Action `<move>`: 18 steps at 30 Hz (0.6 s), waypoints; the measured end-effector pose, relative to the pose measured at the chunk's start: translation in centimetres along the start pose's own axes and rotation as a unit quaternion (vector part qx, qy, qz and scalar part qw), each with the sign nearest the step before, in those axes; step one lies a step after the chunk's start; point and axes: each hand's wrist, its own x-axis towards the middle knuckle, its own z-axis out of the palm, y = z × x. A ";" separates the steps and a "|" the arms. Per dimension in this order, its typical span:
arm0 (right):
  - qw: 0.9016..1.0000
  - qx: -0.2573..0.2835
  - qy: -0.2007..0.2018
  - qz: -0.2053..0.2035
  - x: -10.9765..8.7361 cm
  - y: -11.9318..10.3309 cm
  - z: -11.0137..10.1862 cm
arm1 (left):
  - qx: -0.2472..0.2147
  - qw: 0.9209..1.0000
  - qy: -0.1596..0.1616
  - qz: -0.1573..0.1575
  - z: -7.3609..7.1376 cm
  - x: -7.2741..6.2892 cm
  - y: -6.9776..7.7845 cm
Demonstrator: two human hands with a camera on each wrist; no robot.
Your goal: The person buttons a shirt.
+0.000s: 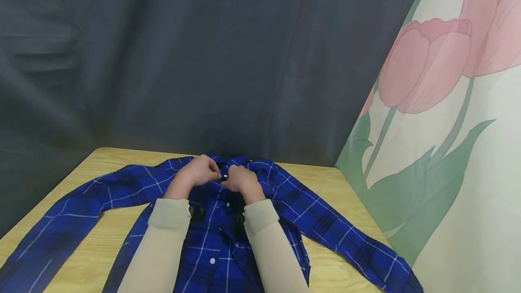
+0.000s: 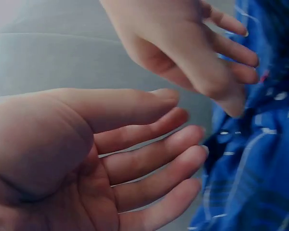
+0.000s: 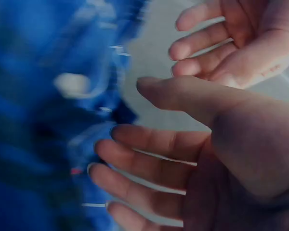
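A blue plaid button-up shirt (image 1: 203, 238) lies front side up with its sleeves spread and its collar at the far side. Near the collar, my left hand (image 1: 199, 171) hovers over the shirt's upper front with loosely bent fingers and nothing in its grasp. Facing it, my right hand (image 1: 243, 179) has its fingertips right at the fabric by the button edge. The right wrist view shows that hand's thumb apart from its extended fingers, beside a blurred white button (image 3: 72, 85). Another white button (image 1: 212, 261) shows lower on the front.
The shirt lies on a light wooden table (image 1: 342, 270). A dark grey curtain (image 1: 203, 58) hangs behind the far edge. To the right stands a pale wall panel (image 1: 427, 67) printed with pink tulips. Both forearms, in cream sleeves (image 1: 158, 243), cross over the shirt.
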 end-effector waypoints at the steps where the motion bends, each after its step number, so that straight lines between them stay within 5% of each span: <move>1: 1.000 -0.007 -0.003 0.011 0.1 0.0 0.7 | 0.005 1.000 -0.015 -0.001 0.3 0.0 -0.1; 4: 0.999 -0.018 -0.003 0.028 1.2 0.8 2.7 | 0.006 0.999 -0.037 -0.014 1.1 -0.1 -0.4; 11: 1.000 0.008 0.013 -0.006 9.2 6.8 8.3 | -0.014 0.998 -0.042 -0.042 2.3 0.2 -1.6; 13: 0.999 0.048 0.009 -0.007 8.8 7.6 7.3 | -0.017 0.999 -0.039 -0.032 2.7 0.6 -1.5; 18: 0.991 0.133 0.003 0.002 3.1 6.8 2.6 | 0.008 1.000 -0.030 -0.005 4.3 1.6 -0.9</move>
